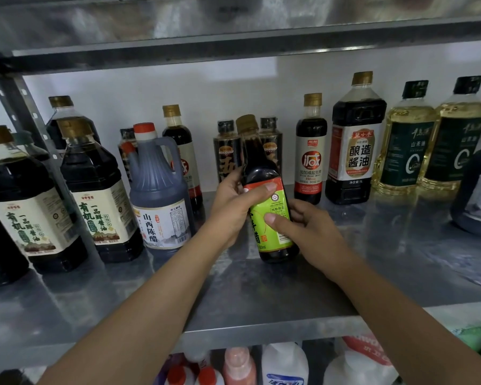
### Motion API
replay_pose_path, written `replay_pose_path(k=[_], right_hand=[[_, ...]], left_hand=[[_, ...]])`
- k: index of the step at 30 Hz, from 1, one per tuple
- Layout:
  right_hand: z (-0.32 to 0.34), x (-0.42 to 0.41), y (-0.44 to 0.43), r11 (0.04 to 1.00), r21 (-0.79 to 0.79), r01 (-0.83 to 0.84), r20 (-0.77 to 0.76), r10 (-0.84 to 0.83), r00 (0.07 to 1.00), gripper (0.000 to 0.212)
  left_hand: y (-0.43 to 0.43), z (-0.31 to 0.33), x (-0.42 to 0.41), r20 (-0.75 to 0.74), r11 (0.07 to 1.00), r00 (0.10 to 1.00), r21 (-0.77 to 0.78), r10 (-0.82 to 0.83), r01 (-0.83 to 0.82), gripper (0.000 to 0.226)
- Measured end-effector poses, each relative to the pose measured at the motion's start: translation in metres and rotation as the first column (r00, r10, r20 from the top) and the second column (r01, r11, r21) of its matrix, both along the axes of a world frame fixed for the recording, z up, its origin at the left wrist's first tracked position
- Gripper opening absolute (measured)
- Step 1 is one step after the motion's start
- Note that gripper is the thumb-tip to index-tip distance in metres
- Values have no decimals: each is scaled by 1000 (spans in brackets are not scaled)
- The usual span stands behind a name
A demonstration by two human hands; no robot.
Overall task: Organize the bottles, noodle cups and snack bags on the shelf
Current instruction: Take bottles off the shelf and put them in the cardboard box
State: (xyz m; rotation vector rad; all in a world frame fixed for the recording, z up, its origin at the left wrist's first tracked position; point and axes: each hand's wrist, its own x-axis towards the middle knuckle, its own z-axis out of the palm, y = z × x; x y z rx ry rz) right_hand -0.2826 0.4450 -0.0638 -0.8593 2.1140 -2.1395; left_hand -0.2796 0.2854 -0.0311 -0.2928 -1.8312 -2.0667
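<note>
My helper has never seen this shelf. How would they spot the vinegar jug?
Find the steel shelf at chest height. Just left of the green-labelled bottle stands the jug. It is grey plastic with a red cap and a side handle, unlike its gold-capped neighbours.

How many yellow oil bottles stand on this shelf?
2: the left oil bottle and right oil bottle, side by side at back right. More may be hidden off-frame.

Dull brushed metal shelf (261,295) (glossy bottle (272,207), paper label).

free: front of shelf (261,295); blocked: bottle row (311,162) at back; jugs (97,190) crowd left
</note>
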Motion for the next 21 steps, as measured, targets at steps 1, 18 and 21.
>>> replay_pose_path(k=[1, 18, 21], right_hand=[[0, 0, 0, 1000, 1, -2, -1, 2, 1000, 26], [1, 2, 0, 999, 41, 17, -22, -16, 1000, 30], [0, 3, -2, 997, 63, 53, -37, -51, 998, 36]], left_hand=[[0, 0, 0, -1, 1000, 1000, 0, 0, 0, 39], [0, -1, 1, 14, 1000, 1000, -21, -5, 6, 46], [1, -1, 1, 19, 999, 1000, -34, -13, 14, 44]])
